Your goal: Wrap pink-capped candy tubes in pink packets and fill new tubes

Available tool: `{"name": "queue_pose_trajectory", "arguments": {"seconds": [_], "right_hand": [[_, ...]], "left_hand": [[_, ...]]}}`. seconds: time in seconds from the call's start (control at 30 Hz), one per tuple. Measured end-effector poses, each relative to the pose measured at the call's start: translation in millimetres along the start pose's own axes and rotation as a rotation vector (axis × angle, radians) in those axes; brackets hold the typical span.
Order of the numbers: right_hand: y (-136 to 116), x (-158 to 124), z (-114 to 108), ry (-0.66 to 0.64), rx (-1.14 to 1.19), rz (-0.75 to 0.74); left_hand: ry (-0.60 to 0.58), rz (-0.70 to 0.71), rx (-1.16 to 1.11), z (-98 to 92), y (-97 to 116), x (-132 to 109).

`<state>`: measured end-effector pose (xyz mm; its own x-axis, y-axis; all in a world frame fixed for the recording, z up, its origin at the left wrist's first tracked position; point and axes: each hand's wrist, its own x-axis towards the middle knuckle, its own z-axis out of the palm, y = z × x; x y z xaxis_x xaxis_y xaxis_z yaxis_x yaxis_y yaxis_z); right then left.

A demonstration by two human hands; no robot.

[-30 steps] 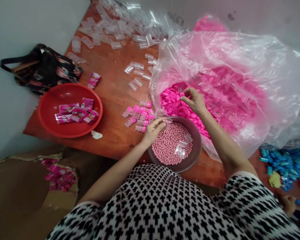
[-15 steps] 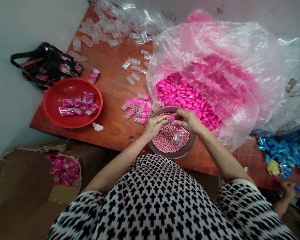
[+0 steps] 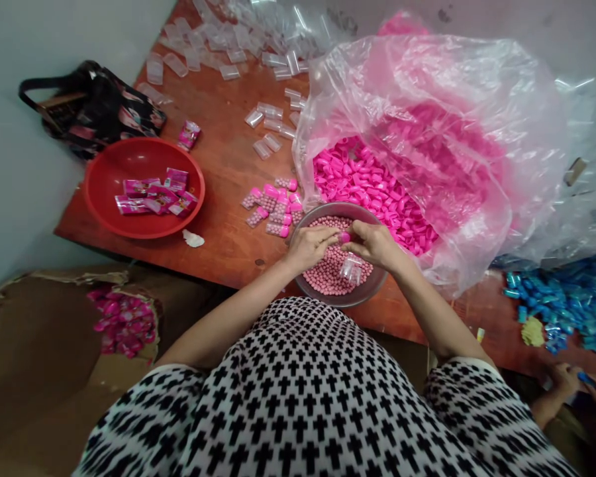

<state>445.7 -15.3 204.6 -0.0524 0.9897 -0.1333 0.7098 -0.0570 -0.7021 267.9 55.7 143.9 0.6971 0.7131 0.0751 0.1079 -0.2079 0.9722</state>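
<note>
Over a metal bowl (image 3: 377, 286) of pink beads (image 3: 328, 273), my two hands meet at a small container with a pink cap (image 3: 344, 236). My left hand (image 3: 310, 248) is closed round the container's body, which its fingers mostly hide. My right hand (image 3: 375, 244) pinches at the pink cap end with thumb and fingers. Below my right hand, clear empty containers (image 3: 351, 268) lie on the beads. Left of the bowl sits a cluster of bead-filled containers with pink caps (image 3: 278, 205).
Behind the bowl, a large plastic bag (image 3: 477, 73) spills pink caps (image 3: 367, 179). Clear containers (image 3: 271, 111) lie farther back. At left stand a red bowl (image 3: 144, 228) with pink packets (image 3: 161, 197) and a black handbag (image 3: 114, 109). Blue packets (image 3: 571, 298) and a co-worker's hands (image 3: 566, 381) are at right.
My hands stay together over the bowl, and the capped container has turned slightly between them. The view has shifted a little. At right, the co-worker's second hand has come into view.
</note>
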Motion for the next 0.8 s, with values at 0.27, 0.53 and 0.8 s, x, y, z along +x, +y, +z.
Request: {"name": "queue_pose_trajectory", "arguments": {"seconds": [0.27,0.53,0.8], "right_hand": [[24,-24,21,0.166,0.943,0.218],[8,-12,34,0.024,1.261,0.426],[-1,-3,63,0.006,1.504,0.556]], "left_hand": [[0.260,-0.347,-0.590,9.6,-15,-10],[0.163,-0.006,-0.190,3.8,-9,-14],[0.185,-0.026,-0.198,5.8,-8,-23]]}}
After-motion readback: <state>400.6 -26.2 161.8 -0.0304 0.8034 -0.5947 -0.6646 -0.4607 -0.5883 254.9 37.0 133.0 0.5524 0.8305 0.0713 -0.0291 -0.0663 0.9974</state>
